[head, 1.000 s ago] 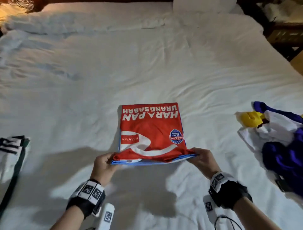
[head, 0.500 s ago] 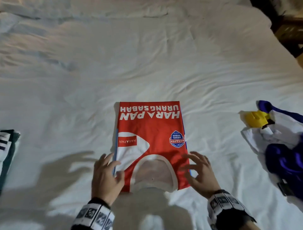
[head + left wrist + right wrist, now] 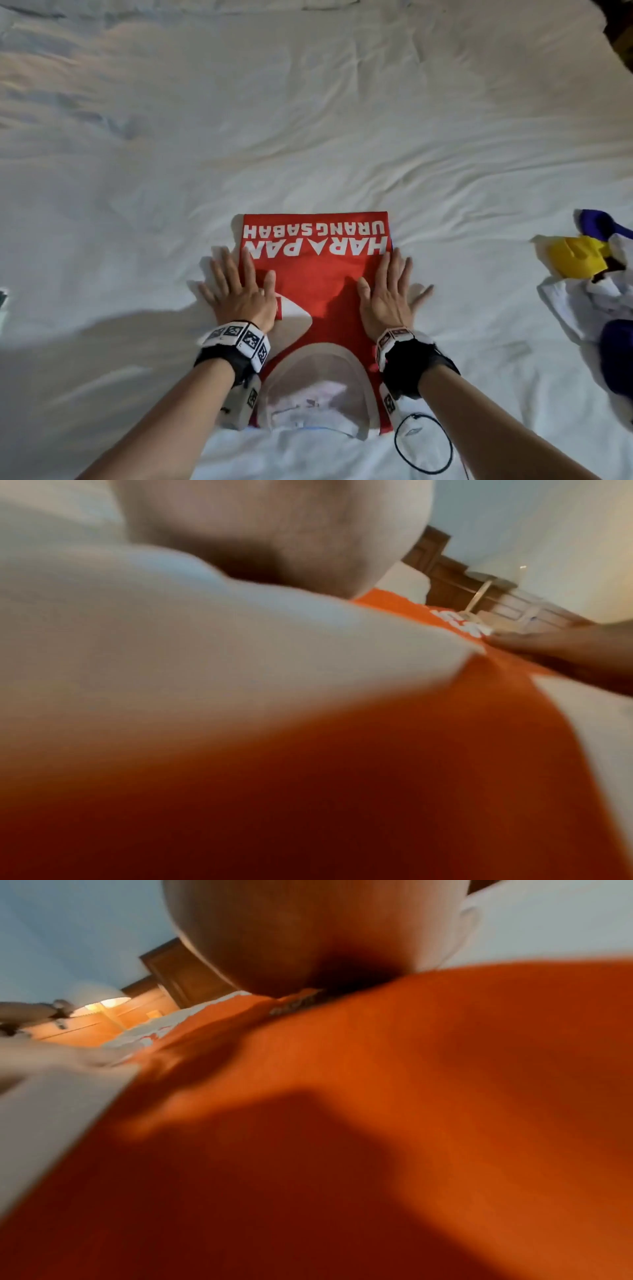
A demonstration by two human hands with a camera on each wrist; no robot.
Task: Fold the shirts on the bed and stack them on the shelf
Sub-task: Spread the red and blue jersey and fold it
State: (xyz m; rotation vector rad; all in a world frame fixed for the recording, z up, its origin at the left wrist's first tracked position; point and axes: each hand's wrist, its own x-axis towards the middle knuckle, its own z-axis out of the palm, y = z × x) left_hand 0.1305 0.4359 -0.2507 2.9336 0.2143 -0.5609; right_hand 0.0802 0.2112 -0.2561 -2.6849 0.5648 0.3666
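Lit lamp [image 3: 103, 1004] by wood headboard [image 3: 178, 974].

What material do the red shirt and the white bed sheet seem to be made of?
Red shirt: probably a smooth synthetic jersey knit with a slight sheen; the white letters look printed on, and it lies flat and thin under both hands.
White bed sheet: seems woven cotton or a cotton blend, matte, with many soft creases. The exact fibre cannot be told from the pictures.

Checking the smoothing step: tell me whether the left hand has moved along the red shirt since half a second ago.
Yes. The left hand slid up the red shirt, away from the collar toward the white lettering.
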